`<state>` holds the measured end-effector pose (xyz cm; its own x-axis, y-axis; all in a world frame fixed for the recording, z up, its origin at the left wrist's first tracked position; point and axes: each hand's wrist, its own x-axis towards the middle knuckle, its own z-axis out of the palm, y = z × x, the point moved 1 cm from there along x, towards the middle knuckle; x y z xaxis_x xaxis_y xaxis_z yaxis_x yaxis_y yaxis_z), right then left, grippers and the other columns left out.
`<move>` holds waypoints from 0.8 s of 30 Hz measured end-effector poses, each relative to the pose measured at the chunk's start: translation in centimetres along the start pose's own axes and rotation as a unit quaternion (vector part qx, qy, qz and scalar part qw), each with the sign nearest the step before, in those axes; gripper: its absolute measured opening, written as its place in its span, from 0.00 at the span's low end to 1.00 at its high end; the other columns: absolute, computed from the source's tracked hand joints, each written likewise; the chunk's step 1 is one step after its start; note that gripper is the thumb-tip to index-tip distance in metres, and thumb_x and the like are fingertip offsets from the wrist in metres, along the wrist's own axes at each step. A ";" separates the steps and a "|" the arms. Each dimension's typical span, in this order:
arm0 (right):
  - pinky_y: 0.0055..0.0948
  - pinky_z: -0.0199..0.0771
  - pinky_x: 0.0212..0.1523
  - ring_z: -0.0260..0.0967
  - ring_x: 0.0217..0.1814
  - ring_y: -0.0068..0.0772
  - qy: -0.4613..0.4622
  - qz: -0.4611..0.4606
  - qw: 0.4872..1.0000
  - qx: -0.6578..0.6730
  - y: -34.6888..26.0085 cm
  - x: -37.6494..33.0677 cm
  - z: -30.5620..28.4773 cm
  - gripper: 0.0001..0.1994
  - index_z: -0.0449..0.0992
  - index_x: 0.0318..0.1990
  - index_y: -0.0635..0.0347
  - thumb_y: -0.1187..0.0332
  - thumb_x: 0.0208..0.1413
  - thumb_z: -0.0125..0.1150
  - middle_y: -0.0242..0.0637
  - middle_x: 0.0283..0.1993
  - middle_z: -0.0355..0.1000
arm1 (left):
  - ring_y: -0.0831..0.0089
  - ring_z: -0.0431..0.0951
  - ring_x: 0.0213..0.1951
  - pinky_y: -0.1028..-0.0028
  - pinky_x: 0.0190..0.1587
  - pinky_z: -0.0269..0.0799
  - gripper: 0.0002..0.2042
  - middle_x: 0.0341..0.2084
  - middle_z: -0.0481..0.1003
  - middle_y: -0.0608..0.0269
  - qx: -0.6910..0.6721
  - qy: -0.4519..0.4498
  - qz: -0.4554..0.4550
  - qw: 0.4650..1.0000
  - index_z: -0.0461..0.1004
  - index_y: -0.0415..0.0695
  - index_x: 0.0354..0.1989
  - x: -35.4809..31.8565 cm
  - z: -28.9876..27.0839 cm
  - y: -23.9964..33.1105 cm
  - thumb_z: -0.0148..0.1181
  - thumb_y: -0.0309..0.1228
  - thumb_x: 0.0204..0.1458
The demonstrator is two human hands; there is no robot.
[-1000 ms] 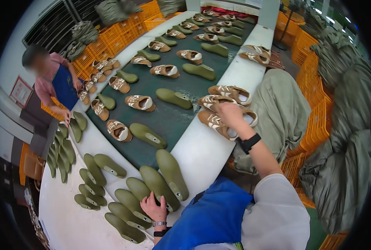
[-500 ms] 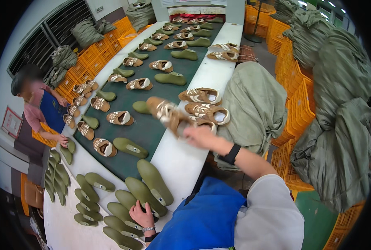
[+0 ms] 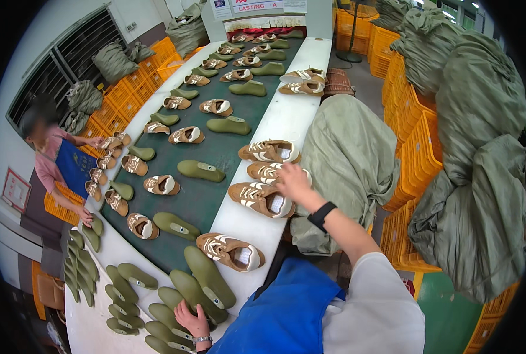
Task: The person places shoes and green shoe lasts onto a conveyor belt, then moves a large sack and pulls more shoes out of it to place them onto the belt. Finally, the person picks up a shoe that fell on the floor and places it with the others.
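On the white ledge (image 3: 239, 213) beside the conveyor, my right hand (image 3: 294, 184) is closed at the heel of a brown and white sneaker (image 3: 254, 197). Its fingertips are partly hidden by the shoe. Just beyond lie two similar sneakers, the farther sneaker (image 3: 266, 151) fully visible. Closer to me, another brown sneaker (image 3: 224, 248) lies alone on the ledge, toe to the left. My left hand (image 3: 193, 321) rests with spread fingers on a group of green shoe lasts (image 3: 192, 290) at the table's near end. A long green last (image 3: 207, 274) leans just right of that hand.
Sneakers and green lasts lie in rows on the dark green conveyor (image 3: 210, 192). Across it, a person (image 3: 59, 156) in a blue apron touches a last. Grey-green cloth covers (image 3: 345, 159) and orange crates (image 3: 419, 171) stand on my right. More lasts (image 3: 124, 295) line the near left.
The sneaker my right hand carried now lies on the near ledge. That hand has moved to another sneaker in the row. My left hand stays on the lasts. The view has shifted slightly.
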<state>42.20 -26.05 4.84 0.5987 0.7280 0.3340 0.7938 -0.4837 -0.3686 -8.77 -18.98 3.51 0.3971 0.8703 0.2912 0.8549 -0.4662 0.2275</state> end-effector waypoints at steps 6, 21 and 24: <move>0.46 0.62 0.51 0.60 0.54 0.48 -0.262 0.046 0.963 -0.051 1.6 0.6 1.6 0.23 0.68 0.51 0.49 0.55 0.45 0.55 0.45 0.51 0.62 | 0.46 0.57 0.55 0.58 0.57 0.54 0.30 0.54 0.57 0.42 -0.156 -0.116 0.088 0.977 0.62 0.40 0.53 3.7 -1.6 9.6 0.64 0.30 0.37; 0.50 0.60 0.48 0.65 0.48 0.44 0.056 -0.054 0.980 -0.181 4.2 9.7 2.7 0.09 0.76 0.34 0.56 0.71 0.47 0.49 0.37 0.40 0.72 | 0.41 0.52 0.57 0.53 0.56 0.54 0.34 0.58 0.49 0.40 -0.079 -0.161 0.131 0.975 0.63 0.55 0.55 4.9 4.1 15.2 0.67 0.39 0.33; 0.50 0.55 0.53 0.66 0.47 0.44 -0.249 -0.050 0.934 -0.251 4.7 10.5 3.0 0.09 0.77 0.32 0.55 0.70 0.47 0.50 0.39 0.38 0.74 | 0.45 0.52 0.58 0.54 0.57 0.52 0.35 0.57 0.54 0.45 -0.077 -0.115 0.140 0.981 0.61 0.48 0.56 6.0 3.7 16.5 0.65 0.39 0.35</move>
<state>51.89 -19.20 4.07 0.4939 0.8571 -0.1465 0.8682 -0.4766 0.1385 8.91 -20.88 5.56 0.6884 0.7097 0.1496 0.6485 -0.6946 0.3115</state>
